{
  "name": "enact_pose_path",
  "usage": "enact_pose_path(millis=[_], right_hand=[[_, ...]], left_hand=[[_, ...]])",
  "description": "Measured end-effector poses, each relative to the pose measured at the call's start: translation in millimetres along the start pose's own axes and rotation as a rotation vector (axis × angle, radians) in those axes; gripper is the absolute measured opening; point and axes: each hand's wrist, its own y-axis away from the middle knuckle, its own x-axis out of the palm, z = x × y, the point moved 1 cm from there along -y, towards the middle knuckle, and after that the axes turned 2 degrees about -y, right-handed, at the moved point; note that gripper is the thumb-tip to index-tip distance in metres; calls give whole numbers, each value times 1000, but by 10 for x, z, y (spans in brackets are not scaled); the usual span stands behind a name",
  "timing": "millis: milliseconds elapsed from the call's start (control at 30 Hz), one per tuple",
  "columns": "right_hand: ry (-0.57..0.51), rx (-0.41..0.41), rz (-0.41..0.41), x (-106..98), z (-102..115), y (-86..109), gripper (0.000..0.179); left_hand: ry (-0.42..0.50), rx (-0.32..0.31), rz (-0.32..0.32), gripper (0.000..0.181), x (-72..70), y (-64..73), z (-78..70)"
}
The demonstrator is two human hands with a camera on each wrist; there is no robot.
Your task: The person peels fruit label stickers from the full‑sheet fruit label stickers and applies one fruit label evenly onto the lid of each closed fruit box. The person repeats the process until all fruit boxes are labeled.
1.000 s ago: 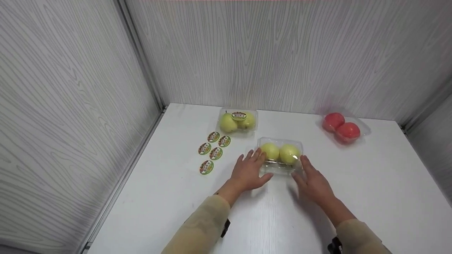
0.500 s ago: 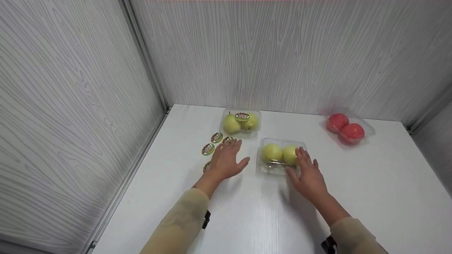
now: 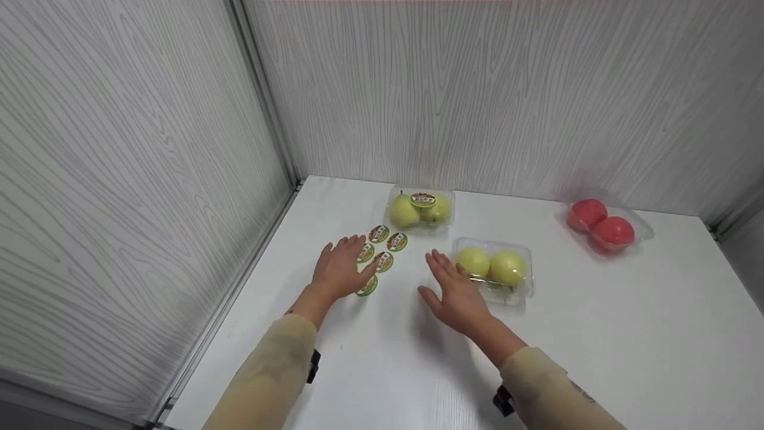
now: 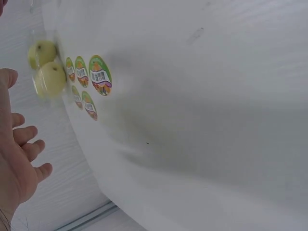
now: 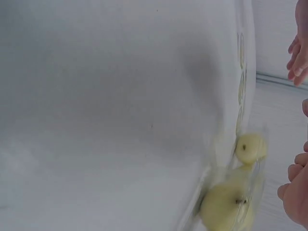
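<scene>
My left hand [image 3: 340, 269] hovers with spread fingers beside several round fruit stickers [image 3: 397, 242], partly covering some of them in the head view. The left wrist view shows a sticker [image 4: 100, 75] lying flat on the table, apart from the hand. My right hand [image 3: 459, 301], fingers extended and holding nothing, is at the near left of a clear plastic clamshell box [image 3: 495, 294]. Inside that box are two yellow-green pears [image 3: 507, 269], and no sticker shows on its lid. Whether the right fingers touch the box cannot be told.
A second clear clamshell box [image 3: 446, 192] with two pears stands farther back and bears a sticker [image 3: 423, 199]. Toward the back right is another clear box [image 3: 641, 228] with two red fruits [image 3: 615, 233]. Wood-grain panels [image 3: 477, 89] enclose the white table [image 3: 627, 334].
My left hand has left the near pear box and moved left to the stickers. My right hand has drawn off the box's right side and shifted left. The view has turned slightly.
</scene>
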Motion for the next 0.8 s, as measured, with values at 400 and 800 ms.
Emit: enact_pose_path(millis=[400, 800], right_hand=[[47, -67, 296, 545, 330, -364, 58], [106, -63, 417, 751, 326, -474, 49]], left_hand=[[-62, -40, 107, 65, 306, 172, 188], [-97, 1, 178, 51, 362, 273, 133]])
